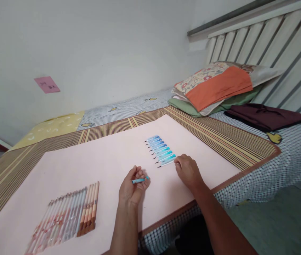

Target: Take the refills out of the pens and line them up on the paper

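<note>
My left hand (133,186) rests palm up over the pink sheet, its fingers curled around a light-blue pen (138,180); the rest of that pen is hidden in the palm. A slanted row of several pens (161,150), shading from dark blue to teal with dark tips to the left, lies further off on the sheet. At the near end of this row is a whitish pen (166,163). My right hand (189,170) is closed at the right end of it, fingertips pinched together there, hiding that end.
Several pens (57,216) in white, pink, grey and brown lie side by side at the lower left of the pink sheet (105,156). A striped mat (214,134) lies beneath it. Pillows (216,86) and a maroon cloth item (267,115) are at the right, by a white slatted headboard (262,39).
</note>
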`<state>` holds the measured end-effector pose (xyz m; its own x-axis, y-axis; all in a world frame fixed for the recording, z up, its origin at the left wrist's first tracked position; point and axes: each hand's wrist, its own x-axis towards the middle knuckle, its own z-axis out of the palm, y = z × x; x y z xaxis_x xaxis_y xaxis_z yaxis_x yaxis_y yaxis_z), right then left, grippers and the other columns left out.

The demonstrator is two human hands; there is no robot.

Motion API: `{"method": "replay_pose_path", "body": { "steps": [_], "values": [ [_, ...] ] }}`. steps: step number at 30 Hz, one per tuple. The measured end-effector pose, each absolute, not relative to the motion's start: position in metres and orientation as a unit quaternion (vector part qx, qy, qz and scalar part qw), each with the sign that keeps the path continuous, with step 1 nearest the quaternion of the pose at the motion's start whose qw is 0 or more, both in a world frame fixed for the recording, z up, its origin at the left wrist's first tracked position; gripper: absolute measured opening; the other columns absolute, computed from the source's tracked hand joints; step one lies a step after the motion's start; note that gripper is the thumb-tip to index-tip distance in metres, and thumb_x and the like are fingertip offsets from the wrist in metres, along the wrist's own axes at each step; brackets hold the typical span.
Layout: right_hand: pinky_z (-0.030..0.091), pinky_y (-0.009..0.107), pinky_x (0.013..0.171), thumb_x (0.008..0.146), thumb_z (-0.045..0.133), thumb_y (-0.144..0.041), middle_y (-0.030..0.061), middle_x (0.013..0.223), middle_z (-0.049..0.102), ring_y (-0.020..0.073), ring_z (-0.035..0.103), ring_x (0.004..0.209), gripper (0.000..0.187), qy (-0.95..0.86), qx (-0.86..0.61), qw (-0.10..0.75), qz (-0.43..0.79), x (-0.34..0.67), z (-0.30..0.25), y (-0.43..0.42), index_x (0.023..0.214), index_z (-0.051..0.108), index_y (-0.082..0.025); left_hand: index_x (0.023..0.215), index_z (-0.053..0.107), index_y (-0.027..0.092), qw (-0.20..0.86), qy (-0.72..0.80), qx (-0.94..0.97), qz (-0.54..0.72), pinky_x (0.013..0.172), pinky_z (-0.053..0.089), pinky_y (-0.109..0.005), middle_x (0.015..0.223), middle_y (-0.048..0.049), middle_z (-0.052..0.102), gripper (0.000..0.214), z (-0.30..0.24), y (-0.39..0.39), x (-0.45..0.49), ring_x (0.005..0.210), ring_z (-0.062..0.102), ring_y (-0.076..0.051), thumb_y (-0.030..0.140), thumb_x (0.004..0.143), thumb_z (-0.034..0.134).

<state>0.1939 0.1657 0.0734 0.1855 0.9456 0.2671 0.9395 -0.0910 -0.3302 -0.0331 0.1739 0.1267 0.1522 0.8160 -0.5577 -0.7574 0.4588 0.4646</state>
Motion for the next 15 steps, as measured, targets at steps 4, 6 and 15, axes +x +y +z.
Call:
{"method": "replay_pose_path", "body": {
  "steps": [4, 6, 15],
  "values": [
    [0.039, 0.032, 0.082, 0.092, 0.057, -0.008, 0.0087, 0.103, 0.071, 0.0229, 0.062, 0.096, 0.019, -0.633, -0.743, 0.218, 0.016, 0.1927, 0.0763, 0.1654, 0.097, 0.072, -0.018, 0.074, 0.064, 0.011, 0.761, 0.390, 0.043, 0.517, 0.050, 0.053, -0.024, 0.062, -0.0017, 0.057, 0.025, 0.1251, 0.1736, -0.0332, 0.053, 0.053, -0.010, 0.016, 0.097, 0.055],
    [0.040, 0.032, 0.084, 0.092, 0.057, -0.009, 0.0089, 0.104, 0.071, 0.0231, 0.062, 0.098, 0.019, -0.631, -0.744, 0.220, 0.020, 0.1925, 0.0770, 0.1654, 0.098, 0.073, -0.018, 0.075, 0.064, 0.011, 0.761, 0.387, 0.044, 0.518, 0.050, 0.053, -0.024, 0.063, -0.0018, 0.057, 0.025, 0.1241, 0.1736, -0.0333, 0.053, 0.053, -0.010, 0.016, 0.097, 0.056],
    [0.040, 0.032, 0.083, 0.094, 0.056, -0.011, 0.0086, 0.104, 0.072, 0.0232, 0.063, 0.096, 0.019, -0.632, -0.744, 0.214, 0.013, 0.1922, 0.0771, 0.1652, 0.099, 0.074, -0.018, 0.074, 0.064, 0.011, 0.760, 0.394, 0.045, 0.515, 0.049, 0.053, -0.024, 0.063, -0.0019, 0.057, 0.025, 0.1265, 0.1733, -0.0326, 0.053, 0.053, -0.010, 0.016, 0.097, 0.055]
  ]
}}
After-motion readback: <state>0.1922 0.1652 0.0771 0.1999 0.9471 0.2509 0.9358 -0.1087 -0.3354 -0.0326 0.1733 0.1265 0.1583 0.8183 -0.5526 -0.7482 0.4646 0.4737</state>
